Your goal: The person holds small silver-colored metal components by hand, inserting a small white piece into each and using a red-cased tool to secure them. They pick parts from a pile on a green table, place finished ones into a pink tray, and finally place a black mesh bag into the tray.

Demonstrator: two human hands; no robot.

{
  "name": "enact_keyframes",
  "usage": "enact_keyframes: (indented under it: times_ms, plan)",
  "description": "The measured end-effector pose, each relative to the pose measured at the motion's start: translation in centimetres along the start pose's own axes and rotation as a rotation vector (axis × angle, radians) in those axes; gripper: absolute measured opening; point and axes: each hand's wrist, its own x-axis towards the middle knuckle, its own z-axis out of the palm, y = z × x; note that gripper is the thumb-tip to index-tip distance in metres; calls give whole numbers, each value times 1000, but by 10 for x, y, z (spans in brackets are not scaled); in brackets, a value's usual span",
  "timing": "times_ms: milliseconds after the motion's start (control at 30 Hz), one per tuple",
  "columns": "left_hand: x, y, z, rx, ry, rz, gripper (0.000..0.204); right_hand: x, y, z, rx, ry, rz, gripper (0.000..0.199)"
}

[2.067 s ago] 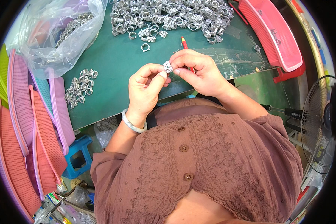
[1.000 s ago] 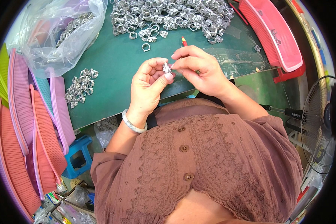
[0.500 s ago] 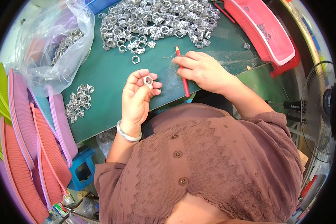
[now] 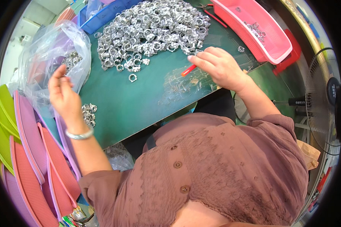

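My left hand (image 4: 65,100), with a pale bangle (image 4: 79,134) at its wrist, is raised at the clear plastic bag (image 4: 32,77) on the left. Its fingers look stretched and apart, and no ring shows in them. My right hand (image 4: 219,68) is closed around a red pencil (image 4: 188,70), its red end sticking out toward the lower left. Beyond both hands lies a big pile of silver metal rings (image 4: 151,28). One loose ring (image 4: 132,78) sits in front of it. A smaller heap of rings (image 4: 89,114) is partly hidden by my left wrist.
A pink basket (image 4: 269,49) with a few rings stands at the right, red-handled pliers (image 4: 216,17) beside it. At the back is a blue bin (image 4: 98,20). Colourful stacked baskets (image 4: 30,151) crowd the left, and a fan (image 4: 326,94) stands at the far right.
My left hand has swung left from the table's middle to the plastic bag; the ring it held no longer shows. My right hand moved slightly right and up, with the pencil now tilted.
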Motion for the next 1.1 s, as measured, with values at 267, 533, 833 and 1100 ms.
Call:
enact_keyframes:
  times_ms: [267, 533, 833, 1100]
  plan:
    - [82, -78, -30, 829, -222, 200, 26, -39, 58, -7, -246, -53, 119, 16]
    - [3, -2, 26, 461, -184, 418, 16, -45, 67, -4, -175, -106, 377, 27]
    - [-79, -3, 78, 685, -606, -64, 37, 17, 8, 16, 131, 96, 204, 16]
    - [-111, 22, 75, -403, -510, -337, 27, 37, -51, 43, 876, -40, 369, 22]
